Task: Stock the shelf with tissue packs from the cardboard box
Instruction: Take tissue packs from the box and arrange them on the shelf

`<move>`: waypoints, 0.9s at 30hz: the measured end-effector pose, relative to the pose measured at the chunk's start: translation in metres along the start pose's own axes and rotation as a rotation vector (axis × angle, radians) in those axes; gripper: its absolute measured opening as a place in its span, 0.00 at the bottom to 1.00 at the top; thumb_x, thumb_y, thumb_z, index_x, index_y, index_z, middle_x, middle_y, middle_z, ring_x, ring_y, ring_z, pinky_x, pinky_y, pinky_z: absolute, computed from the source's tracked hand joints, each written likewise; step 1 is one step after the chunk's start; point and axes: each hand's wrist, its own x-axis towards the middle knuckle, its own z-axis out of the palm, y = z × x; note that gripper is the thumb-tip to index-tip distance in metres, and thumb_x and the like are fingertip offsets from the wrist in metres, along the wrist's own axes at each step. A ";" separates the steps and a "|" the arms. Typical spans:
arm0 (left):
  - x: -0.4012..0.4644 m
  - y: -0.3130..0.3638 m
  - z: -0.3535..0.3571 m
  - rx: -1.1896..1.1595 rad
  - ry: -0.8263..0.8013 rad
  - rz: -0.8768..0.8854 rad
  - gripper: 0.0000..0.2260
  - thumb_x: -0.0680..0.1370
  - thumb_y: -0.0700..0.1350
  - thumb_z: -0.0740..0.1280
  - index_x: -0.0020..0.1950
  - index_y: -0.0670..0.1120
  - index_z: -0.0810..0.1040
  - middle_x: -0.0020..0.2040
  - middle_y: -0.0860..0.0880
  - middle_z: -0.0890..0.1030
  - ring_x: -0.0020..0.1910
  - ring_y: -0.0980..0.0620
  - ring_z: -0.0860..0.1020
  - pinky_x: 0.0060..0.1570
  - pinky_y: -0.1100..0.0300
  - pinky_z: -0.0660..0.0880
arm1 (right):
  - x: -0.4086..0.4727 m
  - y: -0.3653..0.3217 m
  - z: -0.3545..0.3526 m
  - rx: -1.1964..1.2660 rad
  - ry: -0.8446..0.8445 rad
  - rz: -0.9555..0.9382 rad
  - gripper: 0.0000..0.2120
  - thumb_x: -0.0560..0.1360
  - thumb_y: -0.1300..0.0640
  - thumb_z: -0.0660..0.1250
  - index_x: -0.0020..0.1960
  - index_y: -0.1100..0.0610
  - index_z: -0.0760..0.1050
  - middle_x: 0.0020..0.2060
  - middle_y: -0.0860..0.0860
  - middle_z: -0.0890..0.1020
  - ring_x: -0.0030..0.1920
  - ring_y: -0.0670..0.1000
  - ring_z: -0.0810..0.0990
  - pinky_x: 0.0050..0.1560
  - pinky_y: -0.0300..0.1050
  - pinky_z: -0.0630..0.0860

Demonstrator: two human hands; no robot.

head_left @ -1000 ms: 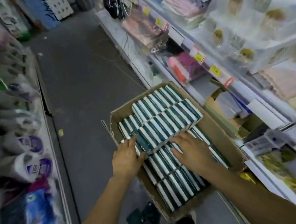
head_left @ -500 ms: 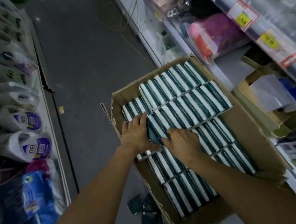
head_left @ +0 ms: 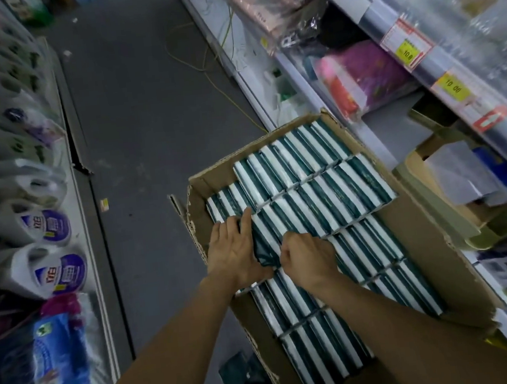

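Note:
An open cardboard box [head_left: 439,241] sits on the aisle floor, packed with rows of green-and-white tissue packs [head_left: 315,197] standing on edge. My left hand [head_left: 236,250] lies flat against the left end of a middle row, fingers spread over the packs. My right hand [head_left: 307,258] is curled with its fingertips dug in beside one green tissue pack [head_left: 262,247], which sits tilted between both hands. The shelf [head_left: 396,133] on the right runs along the box's far side.
Price labels [head_left: 409,47] line the right shelf edge, with bagged textiles above and a smaller carton [head_left: 451,177] on the low shelf. Detergent jugs [head_left: 43,226] fill the left shelf. Loose green packs [head_left: 236,372] lie on the grey floor by the box's near corner.
The view has dipped and closed in on the box. My hands have drawn together on one pack in the middle row, and my right hand has curled from flat into a grip.

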 end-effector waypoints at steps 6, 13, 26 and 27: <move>-0.016 -0.004 -0.008 -0.141 0.134 0.034 0.55 0.62 0.72 0.68 0.80 0.50 0.46 0.67 0.48 0.62 0.68 0.47 0.62 0.75 0.51 0.54 | -0.013 0.009 -0.013 0.204 0.137 -0.052 0.05 0.76 0.55 0.65 0.42 0.54 0.73 0.45 0.47 0.73 0.39 0.48 0.75 0.37 0.45 0.74; -0.038 -0.004 -0.048 -0.618 -0.004 -0.078 0.47 0.60 0.63 0.70 0.77 0.57 0.56 0.64 0.50 0.62 0.66 0.45 0.62 0.67 0.47 0.67 | -0.036 0.012 -0.052 0.817 0.086 0.016 0.05 0.76 0.61 0.64 0.41 0.57 0.72 0.43 0.54 0.78 0.42 0.52 0.77 0.45 0.47 0.75; -0.089 0.072 -0.115 -1.315 -0.108 -0.287 0.39 0.64 0.69 0.74 0.68 0.54 0.66 0.69 0.50 0.63 0.64 0.45 0.69 0.57 0.43 0.77 | -0.142 0.012 -0.130 1.205 0.163 0.133 0.29 0.67 0.46 0.77 0.64 0.49 0.69 0.56 0.49 0.79 0.55 0.47 0.80 0.56 0.46 0.79; -0.094 0.084 -0.121 -1.321 -0.130 -0.286 0.45 0.60 0.73 0.74 0.70 0.53 0.66 0.71 0.50 0.63 0.65 0.43 0.68 0.59 0.41 0.76 | -0.152 0.014 -0.134 1.164 0.196 0.130 0.32 0.67 0.51 0.78 0.66 0.48 0.66 0.57 0.46 0.78 0.55 0.43 0.79 0.53 0.36 0.77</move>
